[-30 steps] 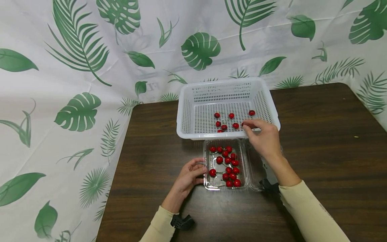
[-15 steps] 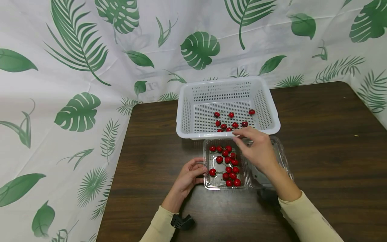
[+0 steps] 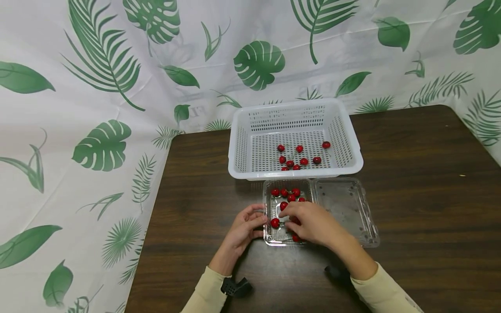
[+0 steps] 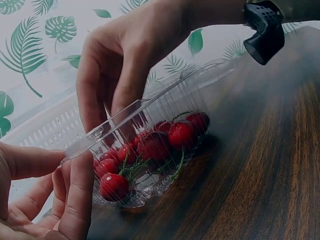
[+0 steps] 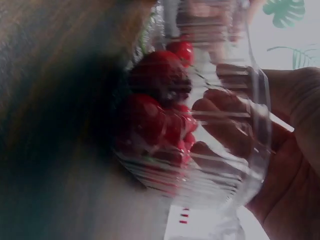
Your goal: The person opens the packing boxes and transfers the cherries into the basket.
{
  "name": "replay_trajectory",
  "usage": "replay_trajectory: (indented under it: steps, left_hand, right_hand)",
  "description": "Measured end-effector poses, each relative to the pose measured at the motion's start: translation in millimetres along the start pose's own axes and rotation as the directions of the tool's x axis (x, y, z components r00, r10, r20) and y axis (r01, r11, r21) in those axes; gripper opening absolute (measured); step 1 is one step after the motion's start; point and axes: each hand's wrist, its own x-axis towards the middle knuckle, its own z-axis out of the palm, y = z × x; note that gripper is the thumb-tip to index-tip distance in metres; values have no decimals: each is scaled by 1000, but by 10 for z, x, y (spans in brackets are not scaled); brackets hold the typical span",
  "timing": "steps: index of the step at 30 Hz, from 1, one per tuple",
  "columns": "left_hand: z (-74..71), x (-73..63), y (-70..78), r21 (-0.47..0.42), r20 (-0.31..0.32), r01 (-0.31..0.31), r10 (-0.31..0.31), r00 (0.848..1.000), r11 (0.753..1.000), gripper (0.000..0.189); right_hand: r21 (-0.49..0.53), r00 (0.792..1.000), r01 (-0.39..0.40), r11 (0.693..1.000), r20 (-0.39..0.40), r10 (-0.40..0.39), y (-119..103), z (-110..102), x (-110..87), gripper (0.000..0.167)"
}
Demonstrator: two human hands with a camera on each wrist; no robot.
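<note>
My left hand (image 3: 242,232) pinches the left rim of a clear plastic clamshell container (image 3: 280,235) between thumb and fingers; the left wrist view shows this grip closely. Several red cherries (image 3: 275,223) with green stems lie inside, partly covered by my right hand (image 3: 315,222). That hand reaches down into the container, fingers bent loosely and apart. Through the clear wall in the right wrist view, its fingertips (image 5: 202,107) come right up to the cherries (image 5: 145,117) without circling one. The container's lid (image 3: 344,208) lies folded open to the right.
Directly behind the container stands a white perforated basket (image 3: 289,174), with several cherries (image 3: 304,161) toward its front and right. Both sit on a dark wooden table (image 3: 422,195). A leaf-patterned white sheet (image 3: 219,34) hangs behind and at the left.
My right hand has come from the basket's front right, over its rim, down into the container. Another cherry shows near the basket's front wall. My left hand has stayed on the container's rim.
</note>
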Motion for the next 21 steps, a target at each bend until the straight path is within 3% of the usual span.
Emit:
replay_trajectory:
  steps: [9,21]
  left_hand:
    - [-2,-4,-6,-3,0,-4,4,1000,1000,35]
    - [2,3,-8,2,-6,-2,2,1000,1000,34]
  right_hand:
    - [-59,1000,27,998,-3,-27,43,141,5,21]
    - [-78,999,28,997,-20,-29,72,169,17,17]
